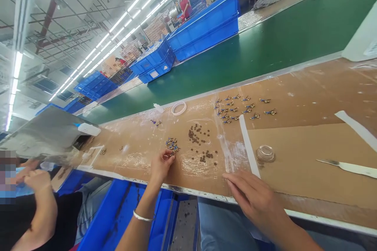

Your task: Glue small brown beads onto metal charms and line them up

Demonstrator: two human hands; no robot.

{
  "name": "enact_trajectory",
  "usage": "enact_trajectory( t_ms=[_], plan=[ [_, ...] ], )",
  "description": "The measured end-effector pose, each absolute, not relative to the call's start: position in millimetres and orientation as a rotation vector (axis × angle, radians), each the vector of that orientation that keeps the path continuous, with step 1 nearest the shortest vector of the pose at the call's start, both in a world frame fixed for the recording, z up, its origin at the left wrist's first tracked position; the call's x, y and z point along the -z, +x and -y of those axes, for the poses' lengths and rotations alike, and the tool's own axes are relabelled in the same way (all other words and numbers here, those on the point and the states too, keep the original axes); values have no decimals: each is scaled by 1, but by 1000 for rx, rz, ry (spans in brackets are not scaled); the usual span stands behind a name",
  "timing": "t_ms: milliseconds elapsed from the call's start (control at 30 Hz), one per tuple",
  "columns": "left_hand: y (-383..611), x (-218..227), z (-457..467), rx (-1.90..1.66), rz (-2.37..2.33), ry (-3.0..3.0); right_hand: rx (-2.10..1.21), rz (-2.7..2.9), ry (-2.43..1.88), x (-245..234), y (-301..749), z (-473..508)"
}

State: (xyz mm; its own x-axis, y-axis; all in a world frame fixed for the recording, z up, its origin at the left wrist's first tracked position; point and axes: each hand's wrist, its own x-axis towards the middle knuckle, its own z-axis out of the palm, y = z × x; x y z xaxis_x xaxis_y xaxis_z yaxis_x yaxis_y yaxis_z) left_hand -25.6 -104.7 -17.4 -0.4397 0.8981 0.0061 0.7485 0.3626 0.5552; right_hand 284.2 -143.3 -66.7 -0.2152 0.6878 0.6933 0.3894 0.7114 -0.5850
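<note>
At the lower middle of the frame, the left hand (161, 164) brings thumb and fingertips nearly together at the near edge of the pile (172, 144) of small blue-and-gold pieces; I cannot tell whether it pinches 1. The pieces look light and stiff, perhaps fragile at their thin ends, so the thicker middle seems the safer hold. Just below centre lie brown discs (194, 135), probably light and hard, best taken by the rim. At lower right, the right hand (256, 194) has its fingers close together; whether it holds anything, I cannot tell.
</note>
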Motion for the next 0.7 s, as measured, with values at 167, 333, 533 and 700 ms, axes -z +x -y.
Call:
enact_trajectory(
  t_ms=[167, 333, 533, 700],
  plan=[
    [-22, 13, 108, -762, -2202, 1422, -370, 1836, -845, 64, 283, 142],
    [-19, 12, 111, -804, -2127, 1352, -397, 1831, -850, 65, 284, 143],
    [1, -4, 117, -957, -2088, 1266, -435, 1840, -855, 67, 284, 144],
    [57, -27, 120, -1055, -1779, 1023, -440, 1854, -854, 64, 284, 144]
  ],
)
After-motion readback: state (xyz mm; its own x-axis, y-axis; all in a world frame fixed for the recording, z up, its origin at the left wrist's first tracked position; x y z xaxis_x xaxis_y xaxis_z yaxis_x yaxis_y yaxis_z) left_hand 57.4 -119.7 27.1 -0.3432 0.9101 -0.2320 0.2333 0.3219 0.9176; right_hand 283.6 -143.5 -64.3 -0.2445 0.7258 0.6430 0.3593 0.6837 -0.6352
